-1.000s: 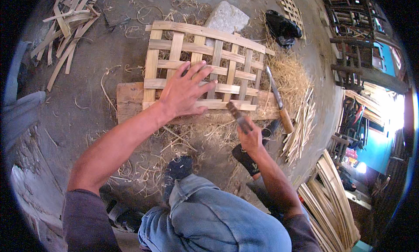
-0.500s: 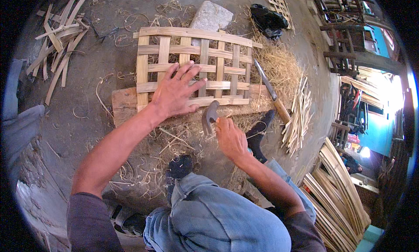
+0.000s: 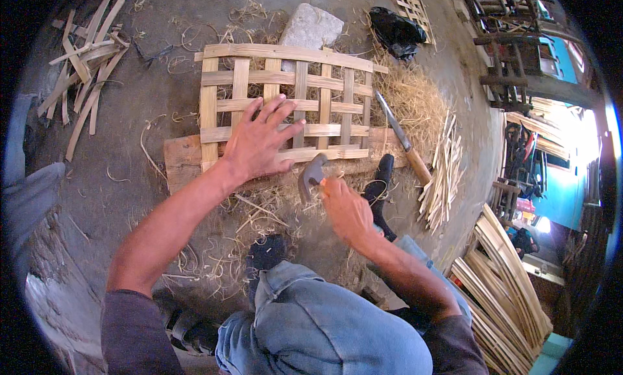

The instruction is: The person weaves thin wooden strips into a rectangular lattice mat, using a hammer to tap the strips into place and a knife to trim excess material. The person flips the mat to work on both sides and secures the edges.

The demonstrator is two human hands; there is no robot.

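One lattice [image 3: 324, 106] under left hand [image 3: 259, 140], ahead of right hand [image 3: 347, 209] (holding hammer [image 3: 312, 175]).

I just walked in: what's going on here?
A person's left hand lies spread on a woven lattice of flat strips, which rests partly on a wooden board. The right hand grips a hammer, its head close to the lattice's near edge. A wooden-handled knife lies to the right, near a pile of thin strips.

Short, dark purplish-grey sleeves [image 3: 139, 329] leave the forearms [image 3: 170, 226] and both hands [image 3: 258, 145] bare; the jeans [image 3: 331, 323] are faded blue and creased, the socks [image 3: 267, 250] dark.
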